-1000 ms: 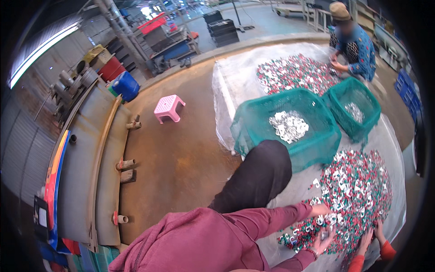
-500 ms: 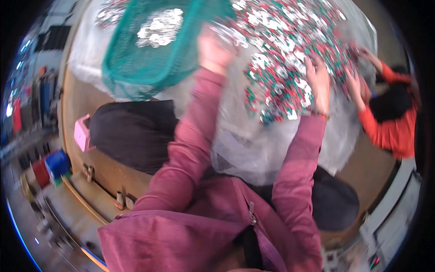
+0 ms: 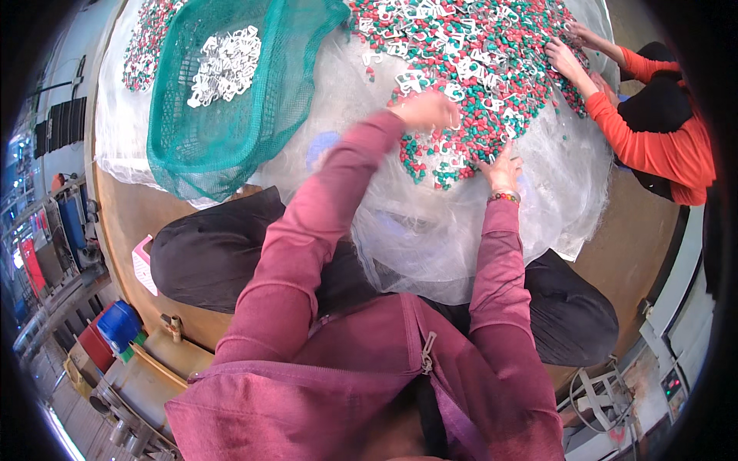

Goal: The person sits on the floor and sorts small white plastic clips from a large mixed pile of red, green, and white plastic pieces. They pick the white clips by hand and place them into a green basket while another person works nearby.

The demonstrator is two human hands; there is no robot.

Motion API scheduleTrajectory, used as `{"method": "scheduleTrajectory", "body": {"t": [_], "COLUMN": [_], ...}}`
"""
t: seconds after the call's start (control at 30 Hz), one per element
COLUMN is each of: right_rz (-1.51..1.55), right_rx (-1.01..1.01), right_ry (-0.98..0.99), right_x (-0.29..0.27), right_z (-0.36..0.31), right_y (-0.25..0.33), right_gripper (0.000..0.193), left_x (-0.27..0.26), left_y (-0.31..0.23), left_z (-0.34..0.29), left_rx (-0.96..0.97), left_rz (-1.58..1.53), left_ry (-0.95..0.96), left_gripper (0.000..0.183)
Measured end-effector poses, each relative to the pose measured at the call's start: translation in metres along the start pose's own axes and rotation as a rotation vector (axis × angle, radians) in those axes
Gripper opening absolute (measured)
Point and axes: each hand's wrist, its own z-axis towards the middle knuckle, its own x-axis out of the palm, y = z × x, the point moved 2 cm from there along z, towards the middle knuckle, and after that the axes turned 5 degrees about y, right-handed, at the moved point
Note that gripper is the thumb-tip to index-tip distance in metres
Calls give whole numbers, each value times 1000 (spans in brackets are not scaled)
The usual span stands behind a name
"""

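A wide pile of small red and green pieces mixed with white plastic hook-shaped clips (image 3: 461,58) lies on a translucent sheet (image 3: 430,230). My left hand (image 3: 425,111) hovers over the pile's near left part, smeared by motion; its fingers curve down, and whether they hold anything is unclear. At the pile's near edge, my right hand (image 3: 503,170) has its fingers apart, fingertips among the pieces beside a white clip. To the left, a green mesh basket (image 3: 165,146) with netting around it holds a heap of white clips (image 3: 227,65).
Another person in an orange sleeve (image 3: 653,146) works with a hand (image 3: 566,61) at the pile's right side. Behind the basket lies a second mixed heap (image 3: 146,46). A pink plastic item (image 3: 143,265) stands beside my left knee (image 3: 207,257). Machinery lines the far left.
My left hand has moved from beside the basket, where it held several white clips, rightward to the pile. My right hand has drawn back to the near edge. The whole view has shifted.
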Motion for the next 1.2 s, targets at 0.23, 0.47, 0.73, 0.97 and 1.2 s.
{"method": "scheduleTrajectory", "body": {"t": [0.23,0.47,0.73,0.97,1.2], "right_rz": [-149,482,36,-195,272], "right_rx": [-293,-396,-457,-665,-676], "right_ry": [-99,96,26,-27,-190], "right_x": [13,31,13,36,24], "right_z": [18,24,-13,-24,-15], "right_y": [-18,-9,16,15,23], "right_gripper": [53,19,63,39,39], "left_x": [147,146,111,26,2], "left_y": [37,50,66,42,23], "left_z": [-5,-10,-1,26,27], "left_rx": [409,337,16,-76,-82], "left_rz": [923,959,842,220,-842], "left_ry": [-101,147,-45,-245,-86], "left_gripper": [36,34,48,21,22]}}
